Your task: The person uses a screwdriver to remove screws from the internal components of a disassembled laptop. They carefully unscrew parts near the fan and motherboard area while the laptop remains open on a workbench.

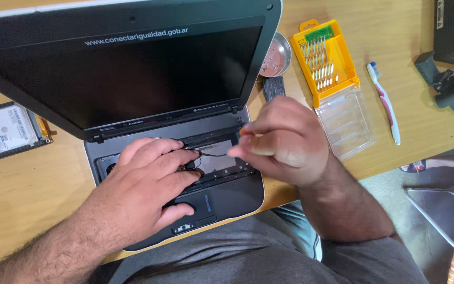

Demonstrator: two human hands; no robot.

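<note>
Under the left hand (148, 184), fingers spread flat, the laptop (222, 184) is lying opened on the counter (22, 184); the right hand (282, 142) is pinching what is probably a small screwdriver (245, 132) just above a black cable (214, 154).

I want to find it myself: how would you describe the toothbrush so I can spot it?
Start at the open laptop on the wooden table and look right, past the yellow screwdriver-bit case. The toothbrush lies flat beside its clear lid. It is the only long, thin, pink-and-white thing there.
</note>
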